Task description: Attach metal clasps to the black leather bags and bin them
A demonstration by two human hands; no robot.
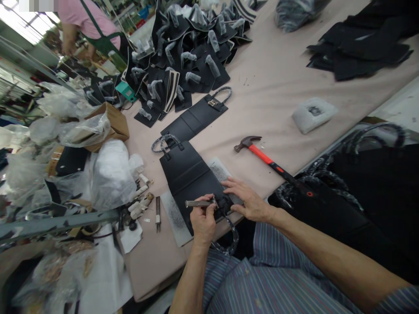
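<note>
My left hand [203, 222] is closed around a metal punch [199, 203], whose tip end meets the black bag panel [193, 174] close to its near handle. Fingers extended, my right hand [247, 200] rests at the right edge of the panel beside that handle [234, 235], which is wrapped in clear plastic. The panel lies flat over a grey-white speckled slab [176, 218]. To the right of it, a claw hammer [265, 158] with a red and black handle lies on the table. Another slim metal tool [158, 213] lies left of the slab.
Beyond the panel lies a second black panel [196, 117] with a gold-coloured fitting. A heap of black bag pieces [186, 61] fills the far side. Plastic bags [113, 174] and a cardboard box [116, 122] crowd the left. Black bags [369, 196] sit at the right; a person [94, 26] stands beyond.
</note>
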